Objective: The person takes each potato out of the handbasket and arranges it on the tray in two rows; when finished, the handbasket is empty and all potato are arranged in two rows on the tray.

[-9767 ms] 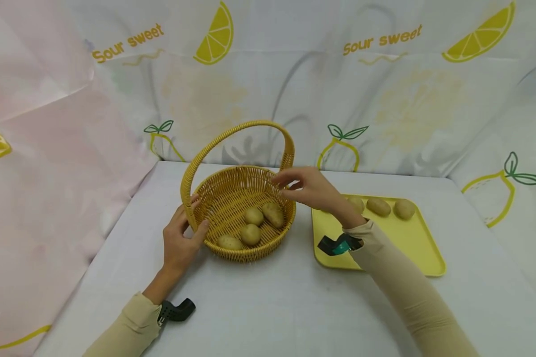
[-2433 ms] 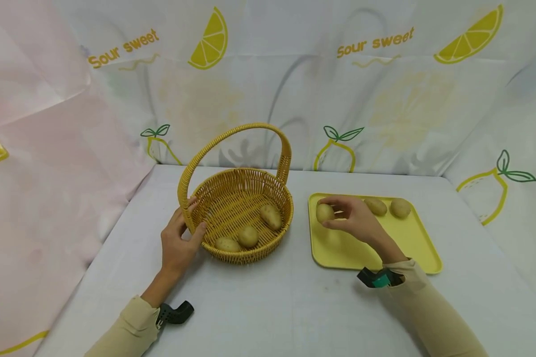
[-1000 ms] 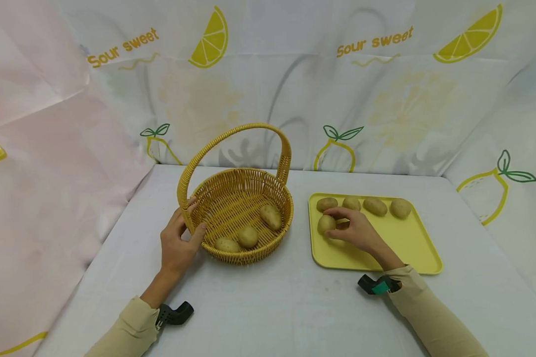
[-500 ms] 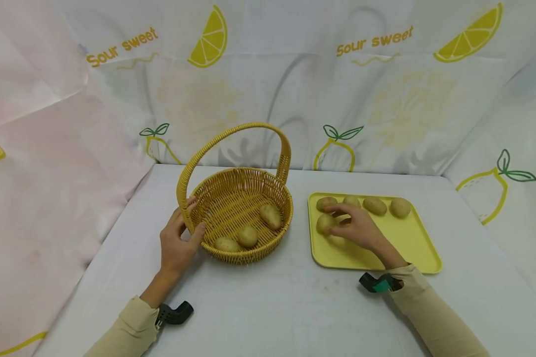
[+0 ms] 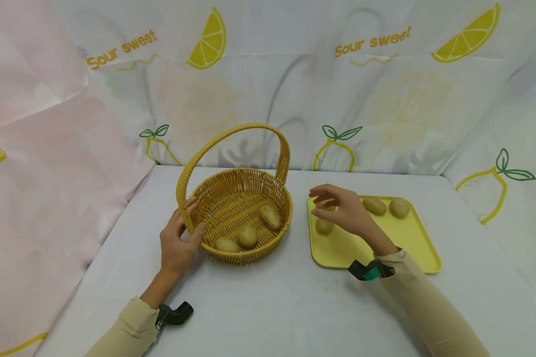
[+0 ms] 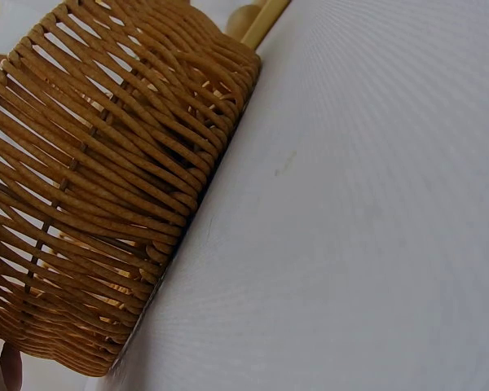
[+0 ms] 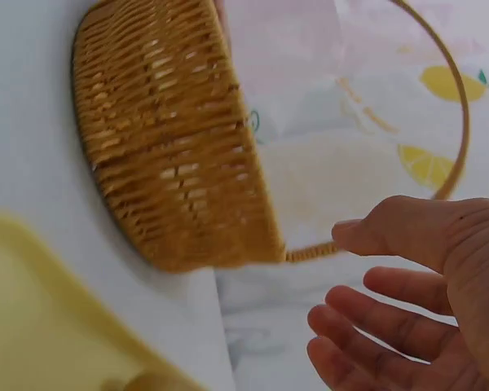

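My left hand [image 5: 176,245] grips the wicker basket [image 5: 245,257] at its left rim, by the foot of the arched handle. Inside the basket lie three potatoes: a round one [image 5: 247,237], a long one [image 5: 270,217] and one at the front rim [image 5: 226,245]. Over the left part of the yellow tray [image 5: 397,243] hovers my right hand [image 5: 346,213], fingers parted and nothing in them. Just below it a potato [image 5: 324,227] rests on the tray, partly covered by the hand. In the right wrist view the right hand [image 7: 473,269] has spread, loosely bent fingers.
Along the tray's back edge sit an oval potato [image 5: 375,206] and a rounder potato [image 5: 400,208]; the right hand hides others there. A white cloth [image 5: 268,307] covers the table, and a lemon-print curtain [image 5: 250,89] hangs behind.
A potato from the basket now lies on the tray. My right hand has let go of it and risen slightly leftward. The left hand has kept its hold on the basket.
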The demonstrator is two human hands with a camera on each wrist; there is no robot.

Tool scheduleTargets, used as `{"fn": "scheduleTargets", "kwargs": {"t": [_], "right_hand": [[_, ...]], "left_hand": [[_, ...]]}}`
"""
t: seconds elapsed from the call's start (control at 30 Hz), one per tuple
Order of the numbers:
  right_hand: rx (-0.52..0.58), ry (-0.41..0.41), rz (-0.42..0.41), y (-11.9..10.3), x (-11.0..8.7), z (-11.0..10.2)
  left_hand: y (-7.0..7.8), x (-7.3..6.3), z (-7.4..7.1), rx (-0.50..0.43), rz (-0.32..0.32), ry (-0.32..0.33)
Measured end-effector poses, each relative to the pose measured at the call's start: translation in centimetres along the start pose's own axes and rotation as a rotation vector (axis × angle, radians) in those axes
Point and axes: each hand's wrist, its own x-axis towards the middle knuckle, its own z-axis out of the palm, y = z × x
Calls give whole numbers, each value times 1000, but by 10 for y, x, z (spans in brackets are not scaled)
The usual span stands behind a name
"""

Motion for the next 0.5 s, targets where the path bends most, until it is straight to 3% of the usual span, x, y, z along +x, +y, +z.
{"fn": "scheduleTargets", "kwargs": {"t": [0.27,0.5], "right_hand": [[50,-119,-99,-24,39,24],[32,-232,-64,-37,69,47]], "left_hand": [[-1,-1,0,-10,12,14],[-2,-1,1,-9,26,19]]}}
